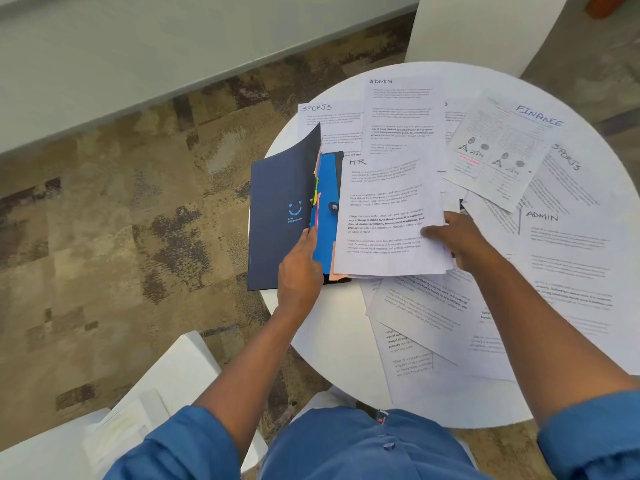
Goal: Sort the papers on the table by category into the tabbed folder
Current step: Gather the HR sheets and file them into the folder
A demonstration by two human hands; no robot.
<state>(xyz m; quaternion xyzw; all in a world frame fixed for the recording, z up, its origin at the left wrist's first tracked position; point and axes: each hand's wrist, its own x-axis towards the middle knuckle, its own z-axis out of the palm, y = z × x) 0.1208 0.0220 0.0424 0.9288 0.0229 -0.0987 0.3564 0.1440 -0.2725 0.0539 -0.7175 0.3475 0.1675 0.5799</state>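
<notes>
A dark navy tabbed folder [280,209] lies at the left edge of the round white table [332,344], its cover lifted so the blue dividers [327,188] and coloured tabs show. My left hand [299,271] grips the cover's lower edge. My right hand [457,237] pinches the right side of a sheet headed HR [384,216], which lies partly over the folder's open right side. Loose sheets headed ADMIN [401,112], SPORTS [329,123] and FINANCE [502,143] are spread across the table.
More sheets, one headed ADMIN [571,265] and one SPORTS [568,181], overlap at the right and near edge. A white chair [166,386] stands at lower left, another white seat [485,26] beyond the table. Patterned carpet lies to the left.
</notes>
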